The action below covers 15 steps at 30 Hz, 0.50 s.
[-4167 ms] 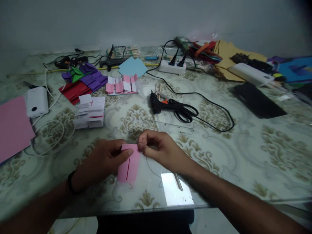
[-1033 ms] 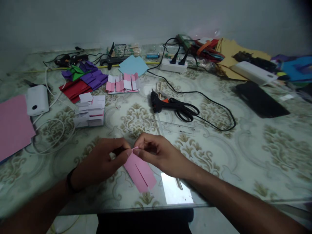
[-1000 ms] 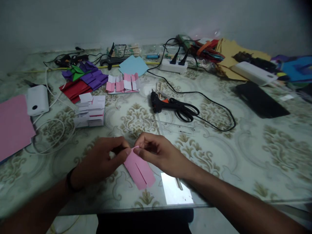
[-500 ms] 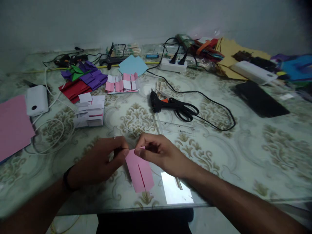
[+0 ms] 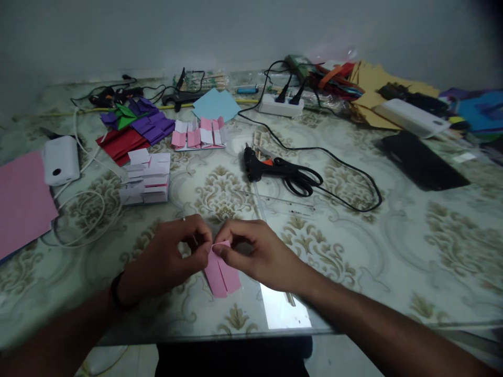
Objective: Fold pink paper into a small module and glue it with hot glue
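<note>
Between my two hands hangs a small piece of pink paper (image 5: 220, 276), folded, with a slit or seam running down its middle. My left hand (image 5: 176, 248) pinches its upper left edge between thumb and index finger. Close beside it, my right hand (image 5: 259, 251) pinches the top edge, its fingertips almost touching the left ones. Ahead of the hands lie a black glue gun (image 5: 255, 163) and black-handled scissors (image 5: 301, 178). A clear ruler (image 5: 286, 206) rests on the table in front of my right hand.
Folded white-and-pink paper pieces (image 5: 147, 178) sit left of centre, near red folded paper (image 5: 121, 144) and purple ones (image 5: 153, 128). A white power strip (image 5: 281, 106) stands at the back with its black cord looping forward. Pink sheets (image 5: 23, 201) and a white device (image 5: 61, 161) are at left.
Both hands have drawn closer together at the paper's top edge. The pink paper has shifted slightly left, and its lower end now sits higher.
</note>
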Tool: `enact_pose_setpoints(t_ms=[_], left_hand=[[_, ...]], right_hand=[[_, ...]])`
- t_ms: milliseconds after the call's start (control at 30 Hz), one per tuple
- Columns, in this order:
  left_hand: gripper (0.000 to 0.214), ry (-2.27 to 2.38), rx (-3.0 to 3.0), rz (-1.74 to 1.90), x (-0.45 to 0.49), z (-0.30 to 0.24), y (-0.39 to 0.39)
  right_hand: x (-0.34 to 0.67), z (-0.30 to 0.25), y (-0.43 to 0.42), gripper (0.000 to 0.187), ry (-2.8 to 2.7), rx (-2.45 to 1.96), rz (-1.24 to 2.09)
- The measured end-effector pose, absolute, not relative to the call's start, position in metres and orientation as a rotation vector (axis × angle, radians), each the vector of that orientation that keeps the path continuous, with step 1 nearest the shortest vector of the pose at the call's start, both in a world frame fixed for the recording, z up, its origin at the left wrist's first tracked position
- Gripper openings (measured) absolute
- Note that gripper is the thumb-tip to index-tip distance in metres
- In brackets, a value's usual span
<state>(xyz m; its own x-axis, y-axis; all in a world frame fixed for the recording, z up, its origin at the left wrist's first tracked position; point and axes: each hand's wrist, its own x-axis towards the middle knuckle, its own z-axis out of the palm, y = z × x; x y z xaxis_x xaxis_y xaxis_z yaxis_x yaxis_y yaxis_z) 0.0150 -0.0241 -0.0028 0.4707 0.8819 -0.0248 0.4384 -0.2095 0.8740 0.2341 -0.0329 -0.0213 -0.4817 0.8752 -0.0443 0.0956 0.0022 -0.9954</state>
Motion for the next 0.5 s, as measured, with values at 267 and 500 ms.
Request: enact_pose_setpoints(t_ms=[267, 500], left_hand=[[0.009, 1.12, 1.917, 0.652, 0.018, -0.005, -0.026], [0.008, 1.166, 1.809, 0.582, 0.011, 0.009, -0.018]], right_hand=[[0.233, -0.02, -0.033, 0.013, -1.671, -0.994, 1.471], [0.235, -0.021, -0.029, 0.015, -1.441, -0.949, 1.559]])
